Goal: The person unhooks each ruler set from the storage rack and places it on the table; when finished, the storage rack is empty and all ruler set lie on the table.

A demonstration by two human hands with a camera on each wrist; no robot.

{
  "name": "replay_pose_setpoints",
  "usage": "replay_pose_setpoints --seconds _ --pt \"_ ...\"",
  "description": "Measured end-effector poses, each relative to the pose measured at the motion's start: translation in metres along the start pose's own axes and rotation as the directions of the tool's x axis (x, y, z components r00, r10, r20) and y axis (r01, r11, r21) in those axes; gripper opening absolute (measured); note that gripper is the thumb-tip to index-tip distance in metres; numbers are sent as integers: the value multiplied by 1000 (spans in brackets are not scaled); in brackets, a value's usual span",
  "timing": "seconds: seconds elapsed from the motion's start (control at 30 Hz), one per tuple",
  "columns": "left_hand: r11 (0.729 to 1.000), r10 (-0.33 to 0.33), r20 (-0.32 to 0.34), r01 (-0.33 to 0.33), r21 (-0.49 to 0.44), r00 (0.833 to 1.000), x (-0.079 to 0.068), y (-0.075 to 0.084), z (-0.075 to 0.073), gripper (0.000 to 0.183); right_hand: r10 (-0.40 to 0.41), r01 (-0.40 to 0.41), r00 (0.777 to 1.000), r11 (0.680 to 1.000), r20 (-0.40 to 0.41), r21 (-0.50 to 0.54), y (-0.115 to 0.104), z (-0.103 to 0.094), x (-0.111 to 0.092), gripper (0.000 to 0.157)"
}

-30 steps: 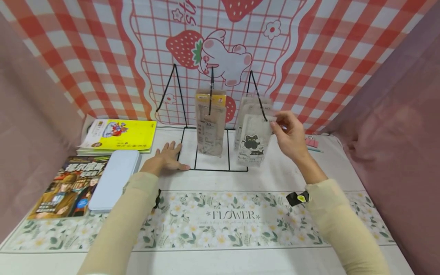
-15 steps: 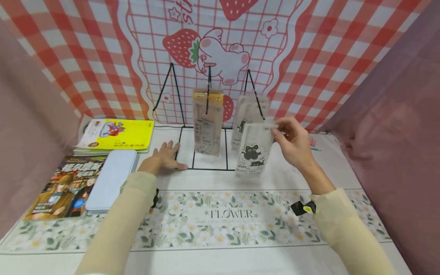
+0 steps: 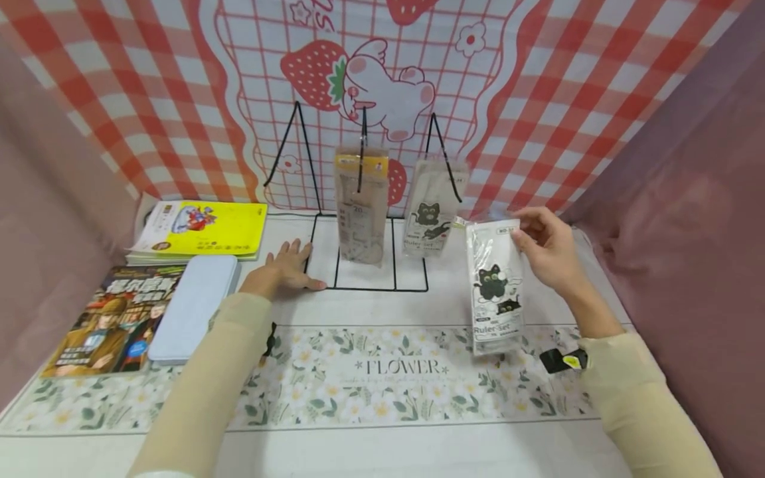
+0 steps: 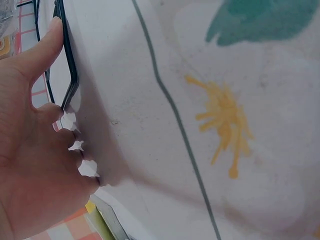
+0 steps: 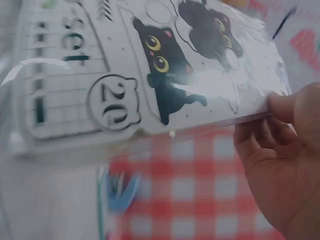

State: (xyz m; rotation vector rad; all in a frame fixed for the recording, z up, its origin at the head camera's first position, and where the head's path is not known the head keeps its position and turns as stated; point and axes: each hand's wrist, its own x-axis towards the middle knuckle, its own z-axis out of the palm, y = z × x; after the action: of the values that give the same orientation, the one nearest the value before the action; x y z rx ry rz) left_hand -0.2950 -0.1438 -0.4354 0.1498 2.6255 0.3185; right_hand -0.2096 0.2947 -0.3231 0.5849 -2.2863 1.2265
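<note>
My right hand (image 3: pixel 552 255) pinches the upper right edge of a plastic-wrapped ruler set (image 3: pixel 495 292) printed with black cats. The pack hangs down, to the right of a black wire display rack (image 3: pixel 364 289). In the right wrist view, the thumb and curled fingers grip one end of the ruler set (image 5: pixel 170 75). My left hand (image 3: pixel 287 267) rests with spread fingers on the rack's left base corner; the left wrist view shows its thumb along the wire (image 4: pixel 70 65). Another cat ruler set (image 3: pixel 428 212) hangs on the right hook, and a brownish pack (image 3: pixel 361 219) on the middle hook.
At the left lie yellow-covered books (image 3: pixel 233 229), a magazine (image 3: pixel 107 325) and a pale blue case (image 3: pixel 194 309). A floral mat strip (image 3: pixel 400 392) runs across the white table. A checked strawberry cloth (image 3: pixel 251 86) forms the back. In the right wrist view, a blue object (image 5: pixel 121 192) is blurred.
The right hand has drawn the front ruler set off the right hook and carried it right and toward me. The left hand stays on the rack.
</note>
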Motion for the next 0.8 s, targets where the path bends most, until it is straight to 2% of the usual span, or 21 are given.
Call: replay_pose_setpoints --seconds 0.1,0.2,0.27,0.33,0.4,0.43,0.5,0.57,0.63,0.73,0.8 --pt "1000 -1 1 1 -4 1000 1 0 0 108 124 -108 989 979 85 -171 25 -22 -7 23" --pt "1000 3 4 -3 -5 1000 1 -1 0 108 267 -216 952 934 153 -285 52 -45 -16 25" --pt "1000 3 6 -3 -5 1000 1 -1 1 108 371 -290 906 895 204 -338 66 -60 -23 27" --pt "1000 3 5 -2 -8 1000 1 -2 2 108 463 -349 849 853 255 -388 80 -74 -30 31" --pt "1000 1 4 -1 -10 1000 0 -2 3 109 521 -384 805 823 285 -419 94 -87 -37 32" --pt "1000 -1 5 1 -9 1000 0 -2 3 108 538 -396 792 813 289 -427 102 -92 -41 32" --pt "1000 -3 7 3 -10 1000 0 -3 3 108 552 -408 789 799 270 -441 116 -101 -49 32" --pt "1000 -1 3 2 -9 1000 0 -2 2 108 573 -435 792 773 213 -462 128 -110 -57 32" --pt "1000 -1 -2 1 -11 1000 0 -1 1 108 604 -483 781 746 159 -459 137 -116 -65 36" --pt "1000 -4 -7 4 -12 1000 1 0 0 108 682 -581 723 687 110 -437 145 -122 -74 46" --pt "1000 -9 0 9 -12 1000 1 0 0 108 717 -618 688 658 109 -431 149 -125 -77 52"
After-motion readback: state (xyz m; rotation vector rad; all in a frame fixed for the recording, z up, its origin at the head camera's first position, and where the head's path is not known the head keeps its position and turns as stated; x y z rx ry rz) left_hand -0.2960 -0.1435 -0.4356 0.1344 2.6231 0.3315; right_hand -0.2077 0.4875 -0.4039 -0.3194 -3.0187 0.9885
